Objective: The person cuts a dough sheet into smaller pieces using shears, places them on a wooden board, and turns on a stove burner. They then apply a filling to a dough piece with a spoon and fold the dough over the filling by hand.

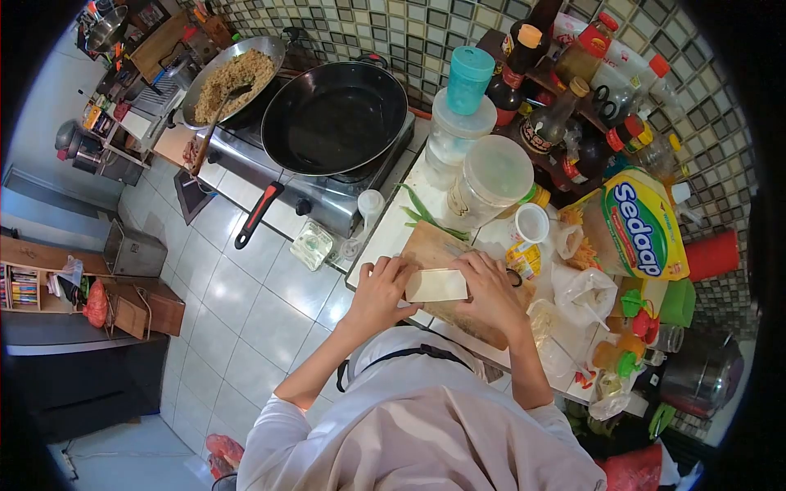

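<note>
A pale rectangular block (436,286) lies over the wooden cutting board (476,325). My left hand (383,288) grips its left end, fingers at the far side and thumb at the near side. At the right end, my right hand (491,290) holds it in the same way. Part of a knife-like blade (453,249) shows on the board just beyond the block, and a dark ring-shaped handle (514,277) shows beside my right hand. Green chilies or beans (426,214) rest at the board's far left edge.
Beyond on the left, a black frying pan (336,119) and a pan of brown food (237,86) sit on the stove (315,192). Plastic containers (490,184), dark bottles (550,127) and a yellow Sedaap pack (643,225) crowd the counter's far right.
</note>
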Tool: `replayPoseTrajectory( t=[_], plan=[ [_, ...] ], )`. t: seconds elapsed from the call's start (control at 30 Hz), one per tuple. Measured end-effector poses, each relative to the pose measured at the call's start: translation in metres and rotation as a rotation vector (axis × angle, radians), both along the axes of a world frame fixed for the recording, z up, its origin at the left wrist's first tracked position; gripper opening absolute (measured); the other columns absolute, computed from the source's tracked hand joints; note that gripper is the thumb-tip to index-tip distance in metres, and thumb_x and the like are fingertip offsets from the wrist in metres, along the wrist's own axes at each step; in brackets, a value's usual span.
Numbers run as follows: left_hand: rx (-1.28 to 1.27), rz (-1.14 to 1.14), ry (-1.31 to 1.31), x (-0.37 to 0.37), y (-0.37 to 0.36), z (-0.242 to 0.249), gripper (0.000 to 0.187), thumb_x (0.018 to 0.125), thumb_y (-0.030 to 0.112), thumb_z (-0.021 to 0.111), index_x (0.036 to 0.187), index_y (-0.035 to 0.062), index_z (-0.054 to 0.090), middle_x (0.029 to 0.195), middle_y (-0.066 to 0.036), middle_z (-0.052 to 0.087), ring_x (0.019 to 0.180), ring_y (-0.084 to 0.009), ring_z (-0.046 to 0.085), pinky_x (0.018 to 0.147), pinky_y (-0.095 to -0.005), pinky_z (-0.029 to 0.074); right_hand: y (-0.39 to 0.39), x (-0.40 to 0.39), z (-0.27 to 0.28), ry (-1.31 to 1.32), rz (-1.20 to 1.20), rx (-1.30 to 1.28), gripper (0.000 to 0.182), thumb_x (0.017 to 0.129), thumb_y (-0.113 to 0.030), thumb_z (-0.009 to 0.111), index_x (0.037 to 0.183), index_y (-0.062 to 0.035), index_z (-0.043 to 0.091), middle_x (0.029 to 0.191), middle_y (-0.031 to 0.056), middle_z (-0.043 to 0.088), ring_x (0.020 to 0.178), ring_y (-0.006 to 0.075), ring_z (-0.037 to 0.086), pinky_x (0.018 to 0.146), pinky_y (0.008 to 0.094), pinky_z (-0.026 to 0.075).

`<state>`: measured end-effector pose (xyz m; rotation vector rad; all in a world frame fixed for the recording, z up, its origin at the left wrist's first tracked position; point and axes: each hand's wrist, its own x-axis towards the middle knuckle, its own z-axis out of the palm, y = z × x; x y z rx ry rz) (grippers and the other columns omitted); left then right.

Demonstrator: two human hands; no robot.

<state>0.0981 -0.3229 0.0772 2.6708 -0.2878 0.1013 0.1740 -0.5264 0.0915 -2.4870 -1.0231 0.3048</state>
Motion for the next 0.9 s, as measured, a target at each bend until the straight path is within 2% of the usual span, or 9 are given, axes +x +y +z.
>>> replayPoseTrajectory(
  t=[0.5,0.9],
  plan=[
    [0.067,-0.011,-0.019,0.005,0.003,-0.002,0.060,0.055,0.032,0.073,0.106,0.0088,0.053,0.102,-0.006,0.049,0.092,-0.0225,0.047,0.078,-0.0409,0.034,0.004,0.001,0.005,-0.049,0.022,0.008,0.055,0.050,-0.016,0.071,0.101,-0.0088,0.052,0.101,0.0043,0.049,0.100,0.0208,0.044,0.081,0.0362,0.031],
    [0.077,0.003,-0.033,0.006,-0.003,-0.003,0.059,0.055,0.036,0.073,0.103,0.0084,0.055,0.101,-0.005,0.049,0.094,-0.0220,0.045,0.082,-0.0426,0.032,0.004,-0.003,0.010,-0.032,0.015,0.052,0.054,0.053,-0.017,0.072,0.103,-0.0111,0.056,0.104,0.0034,0.047,0.099,0.0201,0.043,0.079,0.0360,0.032]
  ],
)
